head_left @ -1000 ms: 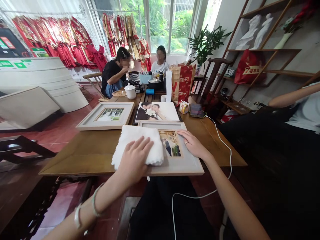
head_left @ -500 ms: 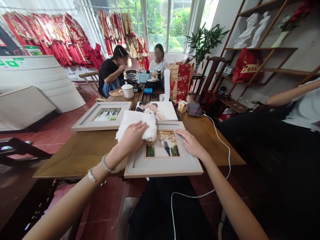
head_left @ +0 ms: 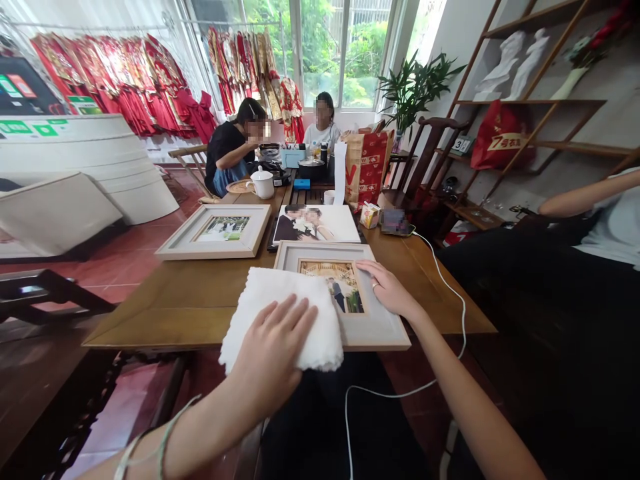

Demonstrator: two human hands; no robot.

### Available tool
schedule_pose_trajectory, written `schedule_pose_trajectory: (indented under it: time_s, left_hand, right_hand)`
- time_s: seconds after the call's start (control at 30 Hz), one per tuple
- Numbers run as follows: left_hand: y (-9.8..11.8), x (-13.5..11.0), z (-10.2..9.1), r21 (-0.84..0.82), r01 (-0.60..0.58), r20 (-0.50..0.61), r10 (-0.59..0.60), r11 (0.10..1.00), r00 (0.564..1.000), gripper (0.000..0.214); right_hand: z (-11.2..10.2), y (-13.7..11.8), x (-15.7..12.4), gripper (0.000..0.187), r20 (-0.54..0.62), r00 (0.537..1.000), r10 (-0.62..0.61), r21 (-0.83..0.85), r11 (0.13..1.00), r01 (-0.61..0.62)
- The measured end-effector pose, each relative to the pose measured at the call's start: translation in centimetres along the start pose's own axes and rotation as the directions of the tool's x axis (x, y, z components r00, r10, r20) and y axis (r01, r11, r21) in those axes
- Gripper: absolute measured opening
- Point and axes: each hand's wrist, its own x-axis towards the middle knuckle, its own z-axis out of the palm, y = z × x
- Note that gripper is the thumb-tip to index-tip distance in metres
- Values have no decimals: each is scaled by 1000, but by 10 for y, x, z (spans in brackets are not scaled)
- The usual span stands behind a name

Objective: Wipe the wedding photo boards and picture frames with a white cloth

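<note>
My left hand (head_left: 277,340) holds a white cloth (head_left: 293,293) under its palm and extended fingers, pressing it onto the near left part of a picture frame (head_left: 390,339). The cloth hides that corner and part of the photo (head_left: 345,290) inside, which has a light mat around it. On the frame's right side, my right hand (head_left: 390,288) lies with fingers stretched out flat, the fingertips at the photo's upper right edge. A ring is on one finger. Behind the cloth to the left lies a second framed photo (head_left: 223,230); a frameless print of a couple (head_left: 320,223) lies beyond the near frame.
The wooden table (head_left: 165,307) also bears a white lidded mug (head_left: 261,183), a paper bag (head_left: 369,167), a small box (head_left: 370,215) and a phone (head_left: 396,222). A white cable (head_left: 463,313) runs off the right edge. Two people sit at the far end; another person is at right.
My left hand has drawn the cloth from the frame's upper left toward me, over its near left corner. The cloth now lies more spread out. My right hand stays on the frame.
</note>
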Motion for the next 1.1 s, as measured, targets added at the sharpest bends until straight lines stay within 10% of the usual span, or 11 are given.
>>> schedule_pose_trajectory:
  time_s: [0.3,0.57,1.1]
  left_hand:
    - [-59,102,16,113,-5,-162,24,994,987,70]
    - [-60,130,18,144,-43,-166,67,989,984,66]
    - [44,16,-18,34,-79,175,72,996,982,78]
  right_hand:
    - [-1,1,0,60,5,1000,-23,2,1000,23]
    - [0,-1,0,60,-7,1000,1,-2,1000,-1]
    - [3,0,2,58,-35,999,-23,-7,1000,22]
